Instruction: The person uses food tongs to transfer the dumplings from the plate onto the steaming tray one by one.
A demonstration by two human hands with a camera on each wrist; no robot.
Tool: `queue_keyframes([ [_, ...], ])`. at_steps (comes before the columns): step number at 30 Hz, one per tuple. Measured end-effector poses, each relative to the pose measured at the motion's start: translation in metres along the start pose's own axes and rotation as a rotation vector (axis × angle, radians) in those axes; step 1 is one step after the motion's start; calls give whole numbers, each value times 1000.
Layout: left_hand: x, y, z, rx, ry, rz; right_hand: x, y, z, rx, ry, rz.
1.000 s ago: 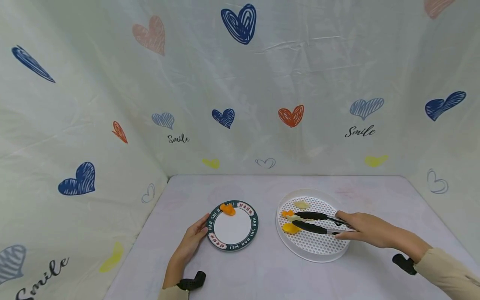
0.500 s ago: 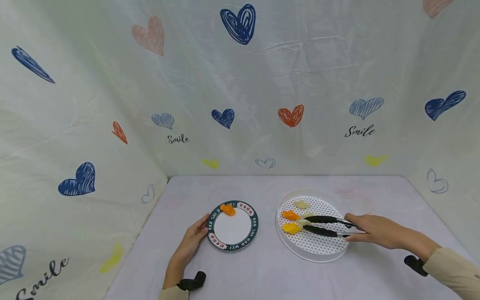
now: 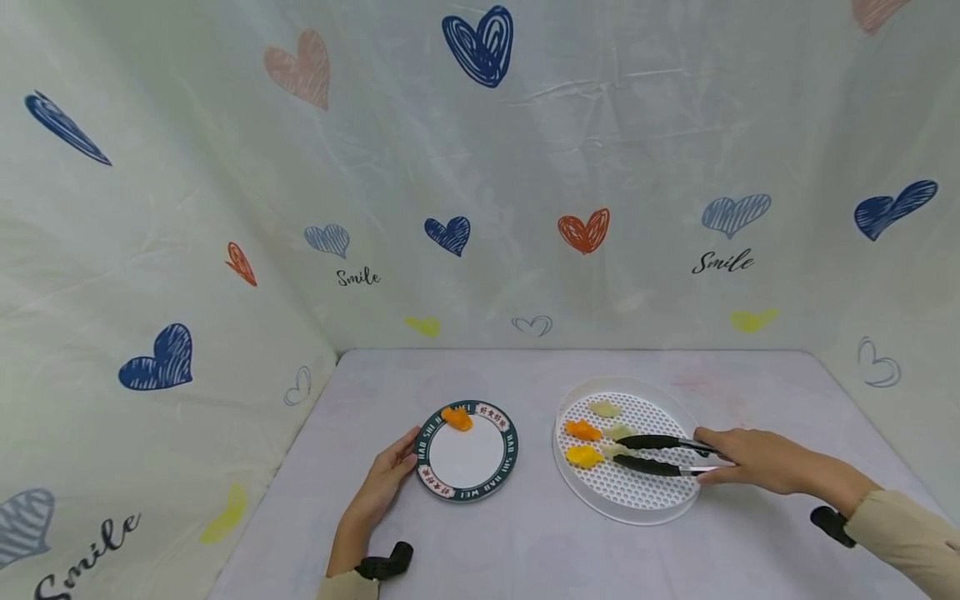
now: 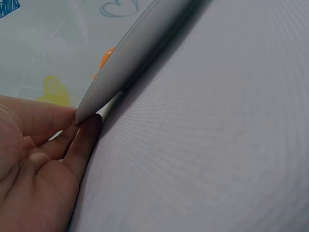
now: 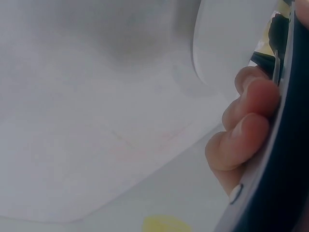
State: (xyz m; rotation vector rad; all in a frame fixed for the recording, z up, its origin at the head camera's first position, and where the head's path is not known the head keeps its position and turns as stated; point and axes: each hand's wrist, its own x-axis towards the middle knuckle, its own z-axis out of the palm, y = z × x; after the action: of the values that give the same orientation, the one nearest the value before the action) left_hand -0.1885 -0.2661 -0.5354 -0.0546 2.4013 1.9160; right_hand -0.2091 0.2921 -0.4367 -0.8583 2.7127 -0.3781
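Observation:
My left hand [image 3: 388, 477] pinches the left rim of a round plate [image 3: 467, 462] with a dark green lettered border; in the left wrist view the thumb is on the rim and a finger beneath it. An orange piece [image 3: 457, 418] lies near the plate's upper left edge. With my right hand [image 3: 761, 461] I grip black-and-silver tongs [image 3: 652, 454] over a white perforated round tray [image 3: 645, 498]. The tongs' tips are spread at pale pieces [image 3: 619, 432]; whether they touch them I cannot tell. Left of the tips lie an orange piece [image 3: 582, 430] and a yellow piece [image 3: 584, 456].
Another pale piece [image 3: 604, 408] lies towards the back of the tray. Both dishes stand on a whitish table [image 3: 525, 550]. Behind and to the left hangs a pale curtain [image 3: 645, 150] printed with hearts.
The tongs have drawn back to the right, uncovering the orange and yellow pieces and the pale ones. My left hand and the plate have stayed where they were.

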Motion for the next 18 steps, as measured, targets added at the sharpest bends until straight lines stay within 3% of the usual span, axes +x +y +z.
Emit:
queue_keyframes([
  [18, 0, -1, -1, 4, -1, 0, 4, -1, -8, 104, -47, 42],
])
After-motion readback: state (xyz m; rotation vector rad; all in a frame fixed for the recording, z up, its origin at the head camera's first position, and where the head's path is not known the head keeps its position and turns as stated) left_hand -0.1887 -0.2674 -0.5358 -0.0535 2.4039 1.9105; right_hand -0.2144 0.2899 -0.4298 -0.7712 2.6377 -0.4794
